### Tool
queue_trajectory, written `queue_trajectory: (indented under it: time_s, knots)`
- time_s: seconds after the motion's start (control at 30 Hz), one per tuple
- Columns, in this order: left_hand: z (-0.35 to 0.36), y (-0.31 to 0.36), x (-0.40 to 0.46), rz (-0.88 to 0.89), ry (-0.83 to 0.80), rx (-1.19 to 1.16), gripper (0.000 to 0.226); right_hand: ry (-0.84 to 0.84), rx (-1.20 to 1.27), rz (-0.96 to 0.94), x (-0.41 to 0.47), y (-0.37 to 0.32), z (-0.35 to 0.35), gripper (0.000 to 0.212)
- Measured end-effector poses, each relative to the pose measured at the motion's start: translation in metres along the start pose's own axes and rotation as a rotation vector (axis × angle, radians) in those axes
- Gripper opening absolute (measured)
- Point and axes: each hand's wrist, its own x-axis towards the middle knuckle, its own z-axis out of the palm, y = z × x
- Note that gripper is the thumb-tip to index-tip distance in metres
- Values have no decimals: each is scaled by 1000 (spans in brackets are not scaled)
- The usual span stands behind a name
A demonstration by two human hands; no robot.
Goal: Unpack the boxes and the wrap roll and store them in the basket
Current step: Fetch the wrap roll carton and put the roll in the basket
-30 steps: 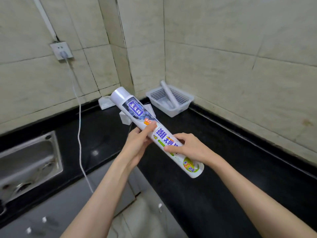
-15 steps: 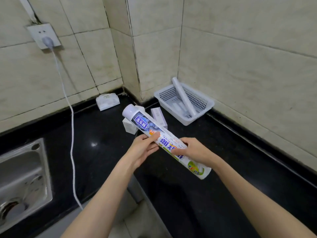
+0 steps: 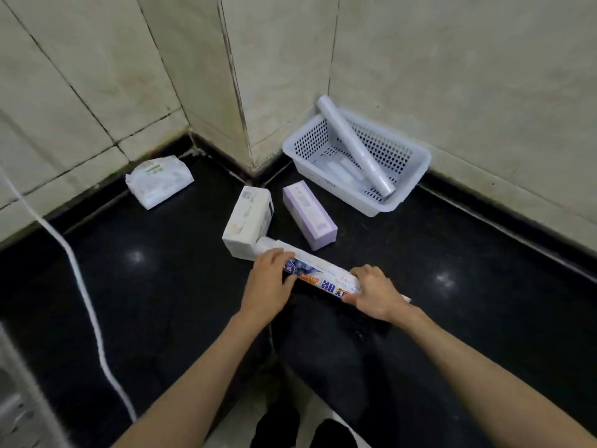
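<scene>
A wrap roll (image 3: 323, 275) in a printed white, blue and orange wrapper lies low over the black counter (image 3: 452, 270). My left hand (image 3: 269, 282) grips its far part and my right hand (image 3: 374, 294) grips its near part. Its far end touches a white box (image 3: 247, 221). A lilac box (image 3: 308, 213) lies just to the right of that. In the corner stands a white perforated basket (image 3: 416, 169) holding a bare clear roll (image 3: 353, 147) leaning on its back rim, with flat packets under it.
A white soft pack (image 3: 160, 181) lies against the left wall. A white cable (image 3: 87, 305) runs down across the counter at the left. A steel sink edge (image 3: 13, 409) shows at the far left. Tiled walls enclose the corner.
Both hands have lowered the wrapped roll from mid-air down to the counter beside the white box. The view has tilted down, so the wall socket is out of sight.
</scene>
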Motion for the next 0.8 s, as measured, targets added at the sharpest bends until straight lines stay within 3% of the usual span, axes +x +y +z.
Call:
queue_trajectory:
  time_s: [0.1,0.23,0.37,0.57,0.7,0.8]
  knots:
    - [12,-8,19,138,-194,284,57,24,-56,-13,9,11,7,59]
    - [31,-7,38,176,-296,387,61,76,-120,-35,21,29,0,59]
    - [42,0,48,136,-231,433,62,30,-118,-41,31,34,-2,58]
    - [46,10,66,143,-147,427,40,104,-189,-119,29,40,-5,57]
    - [45,6,65,208,-159,394,38,282,-99,-209,25,36,-4,30]
    - [42,2,51,230,-122,399,38,228,-25,-200,27,29,-8,28]
